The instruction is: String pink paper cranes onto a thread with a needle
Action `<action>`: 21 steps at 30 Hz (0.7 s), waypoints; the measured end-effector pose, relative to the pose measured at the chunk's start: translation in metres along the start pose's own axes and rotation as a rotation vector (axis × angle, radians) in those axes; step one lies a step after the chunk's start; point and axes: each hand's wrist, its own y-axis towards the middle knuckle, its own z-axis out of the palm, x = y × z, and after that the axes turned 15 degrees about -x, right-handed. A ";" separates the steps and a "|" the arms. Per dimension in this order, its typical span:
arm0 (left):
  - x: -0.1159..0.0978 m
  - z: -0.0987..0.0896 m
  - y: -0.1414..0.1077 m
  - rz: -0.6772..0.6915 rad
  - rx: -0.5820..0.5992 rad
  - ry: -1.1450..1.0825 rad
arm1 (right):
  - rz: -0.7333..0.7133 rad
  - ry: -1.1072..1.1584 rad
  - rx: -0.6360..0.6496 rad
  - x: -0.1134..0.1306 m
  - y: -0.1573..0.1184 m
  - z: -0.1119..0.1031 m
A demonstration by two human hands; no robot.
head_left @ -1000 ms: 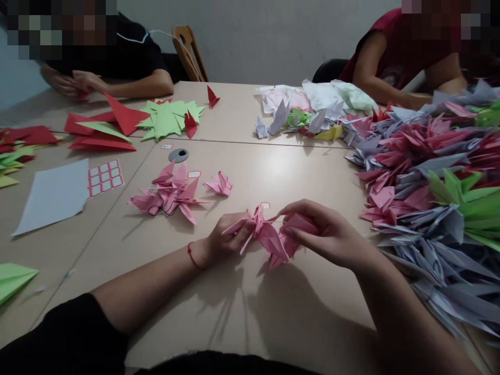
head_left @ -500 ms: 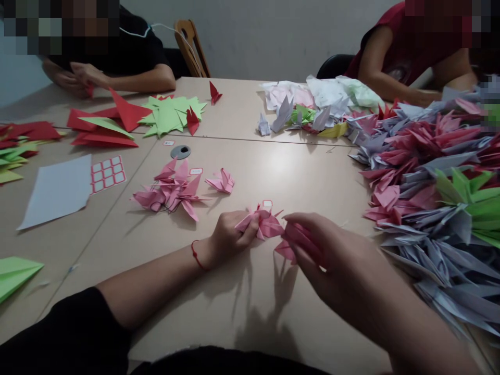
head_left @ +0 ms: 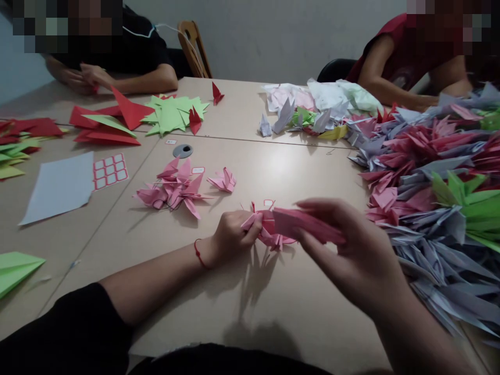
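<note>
My left hand point(head_left: 236, 237), with a red string bracelet point(head_left: 199, 254) on its wrist, grips a bunch of pink origami cranes point(head_left: 269, 234) just above the tabletop. My right hand point(head_left: 344, 245) pinches a long folded pink paper crane wing point(head_left: 304, 225) that reaches to the bunch. A small red-edged label point(head_left: 269, 203) sticks up behind the bunch. A pile of pink cranes point(head_left: 174, 188) tied with dark thread lies to the left, beside a single pink crane point(head_left: 223, 180).
A huge heap of grey, pink, red and green cranes point(head_left: 433, 192) fills the table's right side. A co-worker's hands point(head_left: 74, 78) work at the far left among red and green paper point(head_left: 105, 122). Another person's arm point(head_left: 386, 86) rests far right. A label sheet point(head_left: 110, 171) lies left.
My right hand has moved left and up, and the long pink piece now lies flatter across the gap. The bunch in my left hand has turned slightly.
</note>
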 end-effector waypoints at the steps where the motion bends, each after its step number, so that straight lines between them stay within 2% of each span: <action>1: 0.000 0.000 0.000 -0.070 0.001 -0.016 | -0.052 -0.014 0.008 0.003 -0.007 0.000; 4: 0.001 0.000 -0.001 -0.242 -0.026 -0.050 | -0.225 -0.038 0.005 0.007 -0.030 0.004; 6: 0.000 0.000 0.000 -0.261 -0.049 -0.068 | -0.356 -0.040 0.003 0.005 -0.042 0.008; 8: -0.002 0.000 0.002 -0.294 -0.067 -0.094 | -0.402 -0.029 -0.010 -0.001 -0.049 0.012; 10: -0.004 -0.001 0.005 -0.387 -0.075 -0.129 | -0.309 -0.014 -0.045 -0.007 -0.053 0.015; 12: -0.005 -0.002 0.008 -0.466 -0.072 -0.167 | -0.136 -0.015 -0.112 -0.012 -0.053 0.015; 16: -0.002 -0.002 0.013 -0.455 -0.075 -0.210 | 0.144 0.037 -0.175 -0.020 -0.050 0.009; 18: -0.001 -0.002 0.012 -0.459 -0.063 -0.214 | 0.175 0.110 -0.131 -0.020 -0.048 0.005; 21: 0.000 -0.001 0.010 -0.517 -0.031 -0.244 | 0.112 0.178 -0.064 -0.013 -0.037 0.000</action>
